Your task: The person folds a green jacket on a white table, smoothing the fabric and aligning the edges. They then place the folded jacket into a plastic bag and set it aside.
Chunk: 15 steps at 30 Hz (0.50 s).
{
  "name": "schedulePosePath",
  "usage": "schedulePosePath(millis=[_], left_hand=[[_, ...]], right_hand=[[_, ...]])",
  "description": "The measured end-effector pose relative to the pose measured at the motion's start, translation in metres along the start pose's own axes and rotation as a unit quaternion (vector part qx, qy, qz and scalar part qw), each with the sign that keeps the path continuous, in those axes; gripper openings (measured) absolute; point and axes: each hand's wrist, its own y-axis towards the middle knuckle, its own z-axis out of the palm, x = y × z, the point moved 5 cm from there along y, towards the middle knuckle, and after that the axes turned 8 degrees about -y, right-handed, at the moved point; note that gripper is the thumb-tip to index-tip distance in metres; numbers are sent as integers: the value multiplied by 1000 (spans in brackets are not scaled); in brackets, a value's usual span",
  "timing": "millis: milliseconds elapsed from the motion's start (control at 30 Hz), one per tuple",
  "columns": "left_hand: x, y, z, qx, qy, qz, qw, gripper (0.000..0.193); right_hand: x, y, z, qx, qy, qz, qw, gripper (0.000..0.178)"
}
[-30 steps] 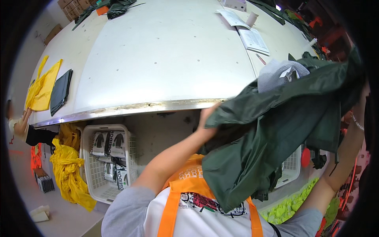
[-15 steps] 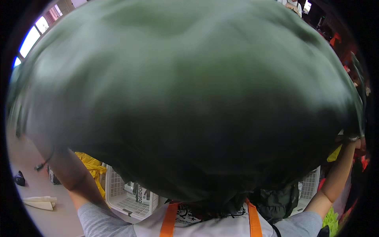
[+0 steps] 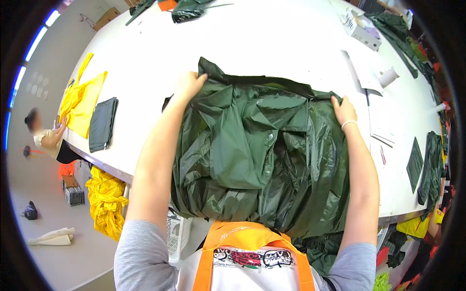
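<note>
A large, shiny dark green waterproof garment (image 3: pixel 242 160) lies spread and crumpled over the near edge of the white table (image 3: pixel 276 43). Its lower part hangs down in front of my orange apron (image 3: pixel 247 235). At the garment's far left corner, my left hand (image 3: pixel 193 86) is closed with the fabric pinched between thumb and fingers. My right hand (image 3: pixel 344 111) grips the far right corner the same way. Between the two hands the far edge runs almost straight, with a loose flap lying in the middle. Folds hide how the garment is made.
To the left are a folded dark piece (image 3: pixel 103 123), yellow garments (image 3: pixel 87 104) and a person (image 3: pixel 48 138) at the table's edge. Papers (image 3: pixel 381 116), a thread cone (image 3: pixel 388 76) and a box (image 3: pixel 361 31) lie right. Below stands a white basket (image 3: pixel 179 237) beside hanging yellow fabric (image 3: pixel 107 201).
The green garment, raised and billowing across most of the view before, has come down onto the table. Both hands have come down and closer together, and the tabletop now shows.
</note>
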Motion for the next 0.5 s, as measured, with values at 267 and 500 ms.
schedulePosePath(millis=[267,500], left_hand=[[80,11,141,-1,-141,-98,985,29],[70,24,137,-4,-347,-124,929,31]], right_hand=[[-13,33,138,167,444,116,873,29],[14,44,88,63,547,71,832,18]])
